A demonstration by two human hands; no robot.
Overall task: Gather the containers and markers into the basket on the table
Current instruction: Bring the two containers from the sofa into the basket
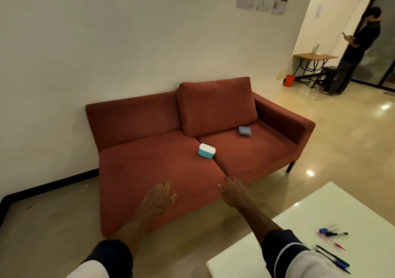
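Note:
A teal container with a white lid (206, 151) lies on the red sofa (162, 170) at the seam between the two seat cushions. A small grey lidded container (245, 131) sits farther back on the right cushion. Several markers and pens (332, 234) lie on the white table (320, 218) at the lower right. Both my hands are stretched out toward the sofa's front edge, short of the containers. My left hand (159, 198) is empty with fingers spread. My right hand (232, 190) is empty too, fingers loosely apart. No basket is in view.
The sofa stands against a white wall, with one loose back cushion (215, 106). A person (354, 51) stands far right beside a small wooden table (314, 57) and a red bucket (289, 80). Glossy floor lies between sofa and white table.

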